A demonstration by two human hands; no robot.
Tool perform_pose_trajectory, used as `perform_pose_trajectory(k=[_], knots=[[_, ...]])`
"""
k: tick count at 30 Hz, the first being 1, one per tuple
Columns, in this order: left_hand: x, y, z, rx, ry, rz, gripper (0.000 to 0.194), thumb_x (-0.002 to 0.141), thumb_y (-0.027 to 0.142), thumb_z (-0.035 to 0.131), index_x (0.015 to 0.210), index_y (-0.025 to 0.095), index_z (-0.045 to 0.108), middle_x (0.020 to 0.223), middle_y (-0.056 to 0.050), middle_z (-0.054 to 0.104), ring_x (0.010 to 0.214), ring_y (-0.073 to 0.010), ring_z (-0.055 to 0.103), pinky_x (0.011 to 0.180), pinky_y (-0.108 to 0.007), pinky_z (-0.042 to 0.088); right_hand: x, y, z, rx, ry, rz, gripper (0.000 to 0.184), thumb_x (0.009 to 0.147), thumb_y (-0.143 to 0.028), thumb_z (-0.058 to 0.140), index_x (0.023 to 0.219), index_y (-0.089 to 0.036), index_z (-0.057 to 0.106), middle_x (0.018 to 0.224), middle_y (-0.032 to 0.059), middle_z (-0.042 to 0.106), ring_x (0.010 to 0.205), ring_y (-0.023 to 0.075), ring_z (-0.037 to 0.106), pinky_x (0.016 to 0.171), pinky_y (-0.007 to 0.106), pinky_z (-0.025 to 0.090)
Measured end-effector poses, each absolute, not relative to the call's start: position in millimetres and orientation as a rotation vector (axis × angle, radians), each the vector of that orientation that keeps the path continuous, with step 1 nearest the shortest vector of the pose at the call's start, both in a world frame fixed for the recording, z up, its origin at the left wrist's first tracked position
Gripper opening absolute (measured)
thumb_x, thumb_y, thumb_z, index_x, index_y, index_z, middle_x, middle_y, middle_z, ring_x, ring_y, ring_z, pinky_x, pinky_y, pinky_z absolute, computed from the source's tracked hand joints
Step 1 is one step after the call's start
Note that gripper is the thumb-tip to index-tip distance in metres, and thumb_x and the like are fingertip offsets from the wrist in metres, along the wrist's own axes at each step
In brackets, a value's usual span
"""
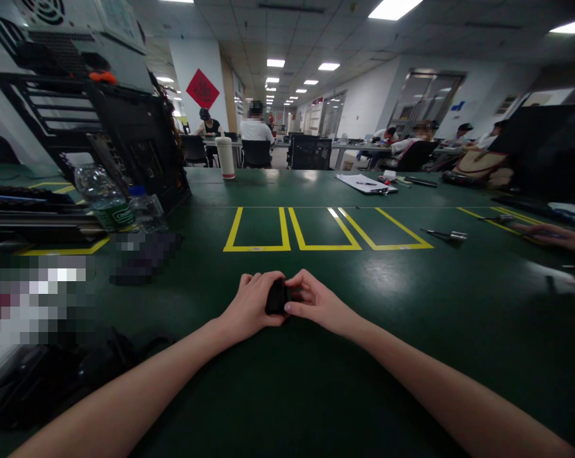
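A small black box-like object (pixel 276 297) is between my two hands, low over the green table (pixel 287 394); its exact kind does not show. My left hand (pixel 254 302) wraps around its left side, thumb below and fingers over the top. From the right, my right hand (pixel 313 302) pinches at the edge of the same object with curled fingers and thumb. Whether the object rests on the tabletop or is lifted, I cannot tell. Beyond the hands, yellow tape outlines (pixel 256 249) mark the table.
At left stand a clear bottle (pixel 101 197), a blue-capped bottle (pixel 147 213) and an open computer case (pixel 139 140). A white cup (pixel 226 159) and a clipboard (pixel 364 184) are farther back. Another person's hand (pixel 554 236) reaches in at right, near a metal tool (pixel 452 236).
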State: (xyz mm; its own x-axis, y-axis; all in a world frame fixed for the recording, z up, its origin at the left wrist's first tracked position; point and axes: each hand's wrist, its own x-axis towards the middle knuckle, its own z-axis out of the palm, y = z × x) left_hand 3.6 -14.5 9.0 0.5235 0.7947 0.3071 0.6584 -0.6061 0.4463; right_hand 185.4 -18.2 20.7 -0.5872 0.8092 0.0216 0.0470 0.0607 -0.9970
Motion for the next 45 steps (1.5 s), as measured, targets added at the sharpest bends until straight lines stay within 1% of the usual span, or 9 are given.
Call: perform_pose_trajectory(k=[4, 11, 15, 18, 24, 31, 37, 42, 45], knots=[[3, -15, 11, 2.488, 1.208, 0.719, 0.056, 0.065, 0.032, 0.064, 0.112, 0.023, 0.035, 0.106, -0.004, 0.051, 0.094, -0.0225, 0.048, 0.081, -0.036, 0.03, 182, -17, 16, -0.914, -1.719, 1.497, 0.019, 0.077, -0.03, 0.052, 0.092, -0.02, 0.045, 0.097, 0.0015, 0.05, 0.091, 0.0158, 0.054, 0.079, 0.034, 0.046], [5, -14, 9, 2.481, 1.232, 0.719, 0.057, 0.063, 0.032, 0.066, 0.111, 0.023, 0.035, 0.104, -0.003, 0.051, 0.093, -0.023, 0.049, 0.08, -0.037, 0.03, 183, -14, 12, -0.973, -1.722, 1.481, 0.03, 0.076, -0.027, 0.053, 0.103, -0.021, 0.042, 0.101, 0.0034, 0.05, 0.095, 0.0166, 0.052, 0.083, 0.036, 0.043], [5, -14, 8, 2.493, 1.226, 0.72, 0.055, 0.064, 0.03, 0.065, 0.11, 0.023, 0.036, 0.105, -0.004, 0.051, 0.093, -0.0229, 0.049, 0.08, -0.036, 0.03, 186, -14, 16, -0.882, -1.733, 1.54, 0.028, 0.073, -0.023, 0.057, 0.098, -0.019, 0.044, 0.101, 0.0032, 0.05, 0.096, 0.0163, 0.052, 0.084, 0.036, 0.043], [3, -14, 10, 2.501, 1.209, 0.702, 0.056, 0.064, 0.029, 0.064, 0.111, 0.023, 0.035, 0.105, -0.003, 0.051, 0.093, -0.0223, 0.049, 0.08, -0.036, 0.031, 186, -16, 18, -0.827, -1.72, 1.577, 0.032, 0.069, -0.019, 0.061, 0.095, -0.019, 0.043, 0.101, 0.002, 0.049, 0.097, 0.0161, 0.052, 0.083, 0.034, 0.045], [3, -16, 14, 2.486, 1.21, 0.715, 0.055, 0.065, 0.031, 0.064, 0.111, 0.023, 0.035, 0.105, -0.003, 0.05, 0.094, -0.022, 0.049, 0.08, -0.036, 0.031, 183, -17, 15, -0.851, -1.679, 1.541, 0.02, 0.075, -0.024, 0.054, 0.091, -0.02, 0.044, 0.096, 0.0009, 0.05, 0.092, 0.0146, 0.054, 0.079, 0.033, 0.047], [3, -18, 18, 2.493, 1.193, 0.685, 0.053, 0.067, 0.031, 0.062, 0.112, 0.022, 0.035, 0.106, -0.005, 0.05, 0.094, -0.0221, 0.048, 0.08, -0.036, 0.031, 185, -15, 16, -0.958, -1.736, 1.514, 0.028, 0.074, -0.027, 0.055, 0.099, -0.019, 0.045, 0.105, 0.0042, 0.048, 0.098, 0.0173, 0.051, 0.085, 0.038, 0.042], [2, -17, 14, 2.495, 1.19, 0.686, 0.055, 0.066, 0.029, 0.063, 0.112, 0.022, 0.035, 0.106, -0.004, 0.05, 0.093, -0.0219, 0.048, 0.08, -0.035, 0.031, 187, -16, 19, -0.803, -1.719, 1.643, 0.037, 0.067, -0.016, 0.063, 0.097, -0.02, 0.041, 0.105, 0.0024, 0.047, 0.099, 0.0165, 0.051, 0.083, 0.034, 0.045], [4, -13, 8, 2.483, 1.246, 0.724, 0.058, 0.062, 0.032, 0.066, 0.11, 0.023, 0.036, 0.104, -0.003, 0.051, 0.093, -0.0227, 0.049, 0.081, -0.036, 0.029, 183, -15, 13, -0.842, -1.698, 1.516, 0.019, 0.075, -0.026, 0.055, 0.09, -0.019, 0.044, 0.095, 0.0009, 0.05, 0.092, 0.0153, 0.054, 0.08, 0.033, 0.046], [4, -14, 10, 2.482, 1.228, 0.711, 0.056, 0.064, 0.032, 0.065, 0.111, 0.023, 0.035, 0.104, -0.003, 0.051, 0.094, -0.0225, 0.049, 0.081, -0.036, 0.03, 182, -14, 10, -0.916, -1.705, 1.463, 0.023, 0.076, -0.028, 0.053, 0.095, -0.021, 0.044, 0.098, 0.0017, 0.049, 0.094, 0.0169, 0.052, 0.081, 0.036, 0.045]])
